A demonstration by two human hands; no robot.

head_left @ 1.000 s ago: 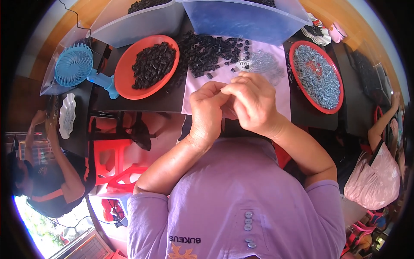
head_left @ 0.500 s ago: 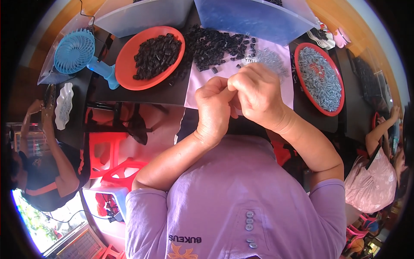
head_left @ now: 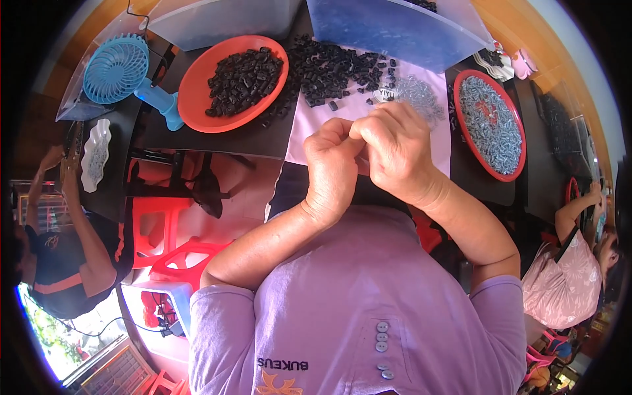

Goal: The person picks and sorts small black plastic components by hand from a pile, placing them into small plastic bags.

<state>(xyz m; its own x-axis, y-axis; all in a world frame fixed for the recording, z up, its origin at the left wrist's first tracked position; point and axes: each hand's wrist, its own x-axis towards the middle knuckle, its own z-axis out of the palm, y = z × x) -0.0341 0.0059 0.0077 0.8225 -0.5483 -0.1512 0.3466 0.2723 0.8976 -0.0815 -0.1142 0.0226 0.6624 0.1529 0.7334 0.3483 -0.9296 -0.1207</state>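
Note:
My left hand [head_left: 331, 170] and my right hand [head_left: 397, 148] meet above the near edge of a pink cloth [head_left: 301, 135], fingers curled and pinched together. Whatever they hold is hidden behind the fingers. Beyond them, loose small black plastic parts [head_left: 329, 72] lie heaped on the cloth. Just past my right hand is a scatter of small clear or silvery pieces [head_left: 418, 95]. An orange-red bowl [head_left: 191, 85] of larger black parts stands to the left. On the right sits a red oval tray [head_left: 507, 174] full of small grey screw-like pieces.
Two translucent bins, one pale [head_left: 220, 20] and one bluish [head_left: 395, 33], stand at the back. A blue fan [head_left: 117, 69] and a white scalloped dish [head_left: 97, 155] are at the left. People work on either side, one in dark clothes [head_left: 72, 263], one in pink [head_left: 566, 280]. Red stools [head_left: 158, 227] stand below.
My hands stay pinched together in nearly the same pose, the wrists turned slightly. The whole view has shifted a little. The person on the right has lowered an arm somewhat.

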